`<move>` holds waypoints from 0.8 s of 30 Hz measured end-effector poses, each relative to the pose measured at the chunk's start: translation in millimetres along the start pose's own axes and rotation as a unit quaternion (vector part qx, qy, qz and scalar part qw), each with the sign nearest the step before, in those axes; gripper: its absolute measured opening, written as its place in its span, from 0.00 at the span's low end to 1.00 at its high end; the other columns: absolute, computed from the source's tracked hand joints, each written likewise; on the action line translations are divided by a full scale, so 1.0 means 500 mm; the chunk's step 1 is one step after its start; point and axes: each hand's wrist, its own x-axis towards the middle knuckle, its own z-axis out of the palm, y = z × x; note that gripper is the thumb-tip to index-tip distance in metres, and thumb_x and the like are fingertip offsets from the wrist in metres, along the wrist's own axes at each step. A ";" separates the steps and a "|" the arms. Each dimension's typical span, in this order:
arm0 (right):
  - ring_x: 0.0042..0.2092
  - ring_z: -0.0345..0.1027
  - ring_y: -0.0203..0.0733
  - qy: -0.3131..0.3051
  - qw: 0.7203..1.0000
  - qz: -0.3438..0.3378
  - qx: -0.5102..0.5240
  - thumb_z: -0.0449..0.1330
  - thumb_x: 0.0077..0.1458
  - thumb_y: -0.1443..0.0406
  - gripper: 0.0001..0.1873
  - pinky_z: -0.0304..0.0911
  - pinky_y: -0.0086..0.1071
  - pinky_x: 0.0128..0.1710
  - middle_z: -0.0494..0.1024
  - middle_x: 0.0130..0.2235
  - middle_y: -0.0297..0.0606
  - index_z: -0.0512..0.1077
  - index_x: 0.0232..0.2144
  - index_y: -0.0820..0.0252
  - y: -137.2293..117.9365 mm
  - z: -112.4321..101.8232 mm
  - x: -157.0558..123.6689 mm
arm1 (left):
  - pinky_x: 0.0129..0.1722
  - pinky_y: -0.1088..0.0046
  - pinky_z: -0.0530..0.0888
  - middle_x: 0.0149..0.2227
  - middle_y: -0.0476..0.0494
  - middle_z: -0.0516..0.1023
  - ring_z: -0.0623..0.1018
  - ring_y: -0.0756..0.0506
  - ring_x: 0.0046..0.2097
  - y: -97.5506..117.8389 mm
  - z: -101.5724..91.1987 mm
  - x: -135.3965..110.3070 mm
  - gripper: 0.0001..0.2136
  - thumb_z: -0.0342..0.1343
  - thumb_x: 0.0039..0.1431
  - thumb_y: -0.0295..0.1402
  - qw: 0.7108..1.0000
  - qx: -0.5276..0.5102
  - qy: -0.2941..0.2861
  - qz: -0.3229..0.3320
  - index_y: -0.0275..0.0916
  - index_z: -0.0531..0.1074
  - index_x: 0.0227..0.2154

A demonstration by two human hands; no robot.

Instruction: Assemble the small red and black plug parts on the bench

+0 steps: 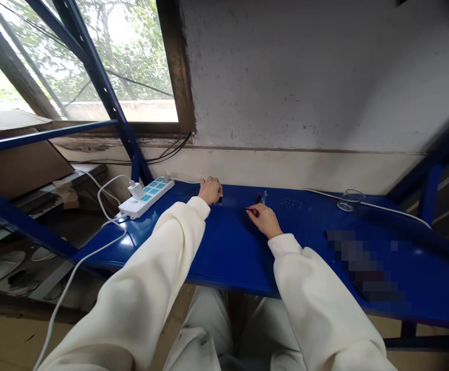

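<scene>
My left hand (211, 190) is at the back of the blue table, fingers curled down and closed. A small dark cylinder with a pale end (220, 200) shows at its fingertips. My right hand (265, 220) pinches a thin, dark, pen-like piece (253, 211) that points left, just above or on the tabletop. Directly behind that hand are a small red piece (258, 197) and a clear plastic piece (264, 197). Several tiny clear parts (288, 201) lie to the right of them.
A white power strip (147, 198) with a plugged-in adapter and cable sits on the left of the blue table (228, 257). At the back right stands a clear round container (346, 205) near a white cable (394, 214). A blurred-out dark object (363, 268) lies at right. Blue shelf posts (104, 87) rise at left.
</scene>
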 end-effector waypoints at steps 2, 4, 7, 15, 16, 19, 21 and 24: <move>0.28 0.62 0.35 0.001 1.000 -0.001 0.000 0.52 0.52 0.60 0.12 0.55 0.28 0.28 0.69 0.26 0.35 0.72 0.33 0.60 0.001 0.000 -0.001 | 0.46 0.58 0.55 0.38 0.41 0.70 0.64 0.40 0.46 -0.001 0.003 -0.001 0.03 0.55 0.47 0.25 1.000 0.000 0.005 0.000 0.37 0.73 0.22; 0.28 0.62 0.35 0.004 1.000 -0.001 -0.001 0.52 0.52 0.60 0.12 0.55 0.28 0.29 0.69 0.26 0.35 0.72 0.32 0.60 0.001 0.000 -0.001 | 0.46 0.58 0.55 0.38 0.41 0.70 0.64 0.40 0.46 0.001 0.004 -0.002 0.03 0.55 0.47 0.25 1.000 -0.001 0.009 -0.003 0.37 0.73 0.22; 0.28 0.62 0.35 0.007 1.000 -0.002 -0.003 0.52 0.52 0.60 0.12 0.56 0.29 0.29 0.69 0.26 0.35 0.72 0.32 0.60 0.002 0.000 -0.001 | 0.46 0.58 0.56 0.38 0.41 0.70 0.64 0.40 0.46 0.001 0.003 -0.001 0.04 0.55 0.47 0.24 1.000 0.000 0.007 -0.008 0.37 0.73 0.23; 0.28 0.63 0.36 0.009 1.000 0.000 -0.008 0.51 0.52 0.59 0.12 0.56 0.29 0.28 0.70 0.26 0.36 0.72 0.31 0.59 0.003 0.001 0.000 | 0.46 0.57 0.55 0.38 0.40 0.70 0.64 0.39 0.46 -0.007 0.006 0.001 0.04 0.54 0.47 0.25 1.000 0.010 0.008 0.000 0.37 0.73 0.23; 0.28 0.63 0.36 0.011 1.000 0.000 -0.008 0.51 0.52 0.59 0.13 0.56 0.29 0.28 0.70 0.26 0.36 0.72 0.31 0.59 0.002 0.000 0.000 | 0.46 0.57 0.55 0.38 0.40 0.70 0.64 0.39 0.46 -0.008 0.006 0.000 0.04 0.54 0.47 0.25 1.000 0.011 0.006 -0.002 0.37 0.73 0.23; 0.28 0.64 0.36 0.012 1.000 0.000 -0.008 0.51 0.52 0.59 0.13 0.56 0.29 0.28 0.70 0.26 0.36 0.72 0.31 0.59 0.000 -0.002 0.000 | 0.46 0.57 0.55 0.38 0.40 0.71 0.64 0.40 0.46 -0.007 0.004 -0.002 0.04 0.54 0.47 0.25 1.000 0.010 0.004 -0.007 0.37 0.73 0.23; 0.28 0.64 0.35 0.013 1.000 -0.001 -0.007 0.51 0.52 0.60 0.13 0.56 0.29 0.28 0.70 0.26 0.36 0.72 0.31 0.59 -0.001 -0.003 0.000 | 0.46 0.58 0.56 0.38 0.40 0.71 0.64 0.39 0.46 -0.007 0.003 -0.003 0.04 0.54 0.47 0.25 1.000 0.009 0.006 -0.008 0.36 0.73 0.23; 0.28 0.63 0.35 0.016 1.000 -0.003 -0.003 0.51 0.52 0.60 0.12 0.56 0.28 0.28 0.70 0.26 0.36 0.72 0.31 0.60 -0.002 -0.004 0.000 | 0.45 0.57 0.56 0.38 0.40 0.71 0.64 0.39 0.46 -0.007 0.004 -0.004 0.04 0.54 0.47 0.25 1.000 0.009 0.012 -0.007 0.36 0.73 0.23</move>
